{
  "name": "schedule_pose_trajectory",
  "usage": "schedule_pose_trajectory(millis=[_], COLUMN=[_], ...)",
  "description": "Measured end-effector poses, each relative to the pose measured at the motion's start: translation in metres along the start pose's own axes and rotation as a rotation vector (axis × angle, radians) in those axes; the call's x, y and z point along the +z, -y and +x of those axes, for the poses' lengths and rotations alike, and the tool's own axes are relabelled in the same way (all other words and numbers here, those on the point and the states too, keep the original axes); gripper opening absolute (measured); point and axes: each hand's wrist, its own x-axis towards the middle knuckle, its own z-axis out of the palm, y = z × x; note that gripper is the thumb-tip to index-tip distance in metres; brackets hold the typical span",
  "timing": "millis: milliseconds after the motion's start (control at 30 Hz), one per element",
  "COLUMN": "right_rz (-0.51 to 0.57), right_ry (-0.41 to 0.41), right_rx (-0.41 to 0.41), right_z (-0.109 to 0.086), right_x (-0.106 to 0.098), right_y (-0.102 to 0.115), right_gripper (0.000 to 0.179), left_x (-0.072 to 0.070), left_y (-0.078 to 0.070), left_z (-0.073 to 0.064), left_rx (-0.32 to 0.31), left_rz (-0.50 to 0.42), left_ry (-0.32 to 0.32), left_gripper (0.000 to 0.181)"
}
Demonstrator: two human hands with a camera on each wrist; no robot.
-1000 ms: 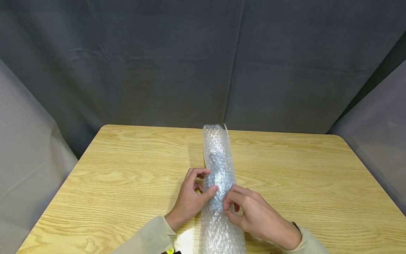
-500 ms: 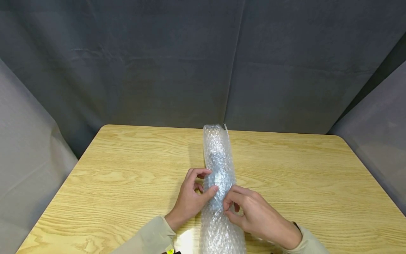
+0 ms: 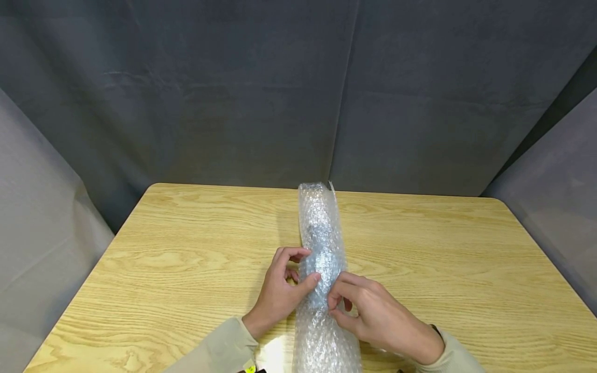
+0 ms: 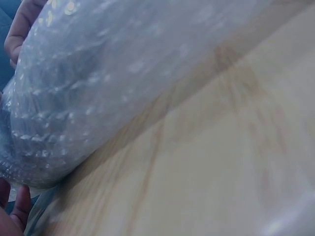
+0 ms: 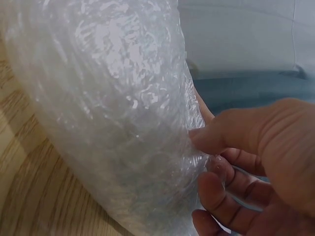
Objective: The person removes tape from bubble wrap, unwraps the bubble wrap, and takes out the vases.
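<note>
A long strip of clear bubble wrap [image 3: 326, 339] is folded over and runs lengthwise from the near edge of the head view to the table's far edge. A bluish thing [image 3: 323, 264] shows through its layers mid-length; its kind cannot be made out. My left hand [image 3: 280, 292] holds the wrapped bundle from the left, thumb on top and fingers curled at its side. On the right, my right hand [image 3: 375, 313] pinches the wrap's edge between thumb and fingers. The right wrist view shows that pinch up close, with the bubble wrap [image 5: 113, 123] bulging beside it.
Under the bundle is a wood-grain table [image 3: 186, 243] with rounded far corners. A dark grey curtain [image 3: 252, 93] hangs behind it. Pale cloth panels [image 3: 37, 223] stand at both sides.
</note>
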Motion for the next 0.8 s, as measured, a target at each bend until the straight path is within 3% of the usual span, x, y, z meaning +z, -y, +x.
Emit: schedule_pose_trajectory(millis=[800], right_rz=[0.017], right_ry=[0.015], right_rx=[-0.01], right_z=[-0.0006], right_x=[-0.0002], right_y=[-0.0022], right_gripper=[0.027], left_x=[-0.0001], left_y=[-0.0004], left_z=[0.0], left_rx=[0.001], left_rz=[-0.011], left_ry=[0.001], left_gripper=[0.044])
